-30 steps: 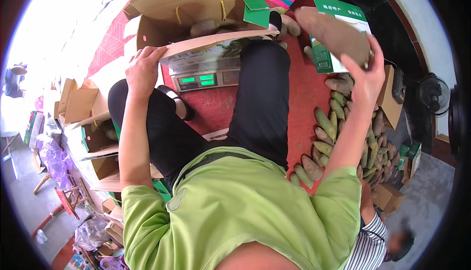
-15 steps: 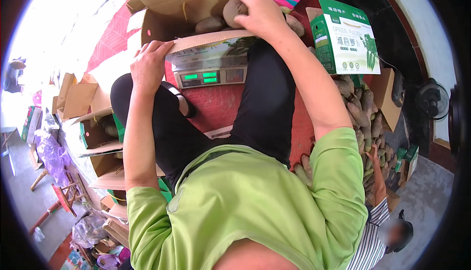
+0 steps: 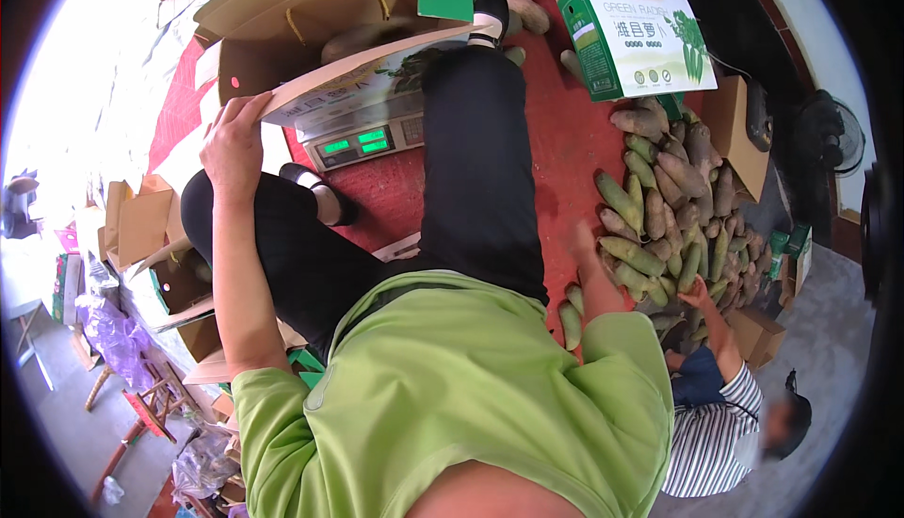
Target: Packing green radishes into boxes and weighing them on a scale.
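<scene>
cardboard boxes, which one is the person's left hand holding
The open brown cardboard box on the scale: the left hand grips its front flap. The green-and-white printed carton stands closed and untouched.

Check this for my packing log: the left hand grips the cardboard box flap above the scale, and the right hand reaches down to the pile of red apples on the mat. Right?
Not quite. The pile is of long green and brownish radishes, not red apples, as the head view shows. The rest holds: the left hand grips the cardboard box flap above the scale, and the right hand, blurred, reaches down to that pile on the red mat.
</scene>
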The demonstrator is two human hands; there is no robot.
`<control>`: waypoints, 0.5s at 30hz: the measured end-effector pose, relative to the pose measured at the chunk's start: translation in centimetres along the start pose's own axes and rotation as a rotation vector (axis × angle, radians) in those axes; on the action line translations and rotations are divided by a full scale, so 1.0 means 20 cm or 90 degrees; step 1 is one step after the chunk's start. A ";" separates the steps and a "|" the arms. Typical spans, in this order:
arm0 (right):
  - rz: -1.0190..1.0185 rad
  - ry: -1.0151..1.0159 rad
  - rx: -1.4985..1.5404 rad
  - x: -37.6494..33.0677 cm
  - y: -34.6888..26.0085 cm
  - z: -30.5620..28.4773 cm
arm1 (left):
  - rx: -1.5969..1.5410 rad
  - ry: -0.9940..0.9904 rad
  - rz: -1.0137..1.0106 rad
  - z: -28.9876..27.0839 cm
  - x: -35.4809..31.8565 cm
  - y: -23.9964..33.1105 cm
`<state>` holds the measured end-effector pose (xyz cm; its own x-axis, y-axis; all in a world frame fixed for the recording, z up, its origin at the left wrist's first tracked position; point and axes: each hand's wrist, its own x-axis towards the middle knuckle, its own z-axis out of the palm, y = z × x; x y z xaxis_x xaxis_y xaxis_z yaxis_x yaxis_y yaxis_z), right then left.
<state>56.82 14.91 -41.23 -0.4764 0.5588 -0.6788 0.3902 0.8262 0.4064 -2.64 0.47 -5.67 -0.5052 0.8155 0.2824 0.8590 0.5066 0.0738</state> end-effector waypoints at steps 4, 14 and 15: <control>0.052 -0.149 0.652 -0.41 -0.51 0.29 | 0.013 0.001 -0.006 -0.01 -0.05 -0.04; 0.032 -0.199 0.819 -0.58 -0.74 0.12 | -0.045 0.019 0.027 0.01 -0.02 -0.02; 0.030 -0.205 0.820 -0.57 -0.72 0.14 | -0.052 0.026 0.033 0.01 -0.02 -0.02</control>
<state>58.83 -3.54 -40.95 -0.3044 0.3957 -0.8664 0.9492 0.0497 -0.3108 -2.84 -0.05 -5.97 -0.4578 0.8267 0.3271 0.8885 0.4387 0.1348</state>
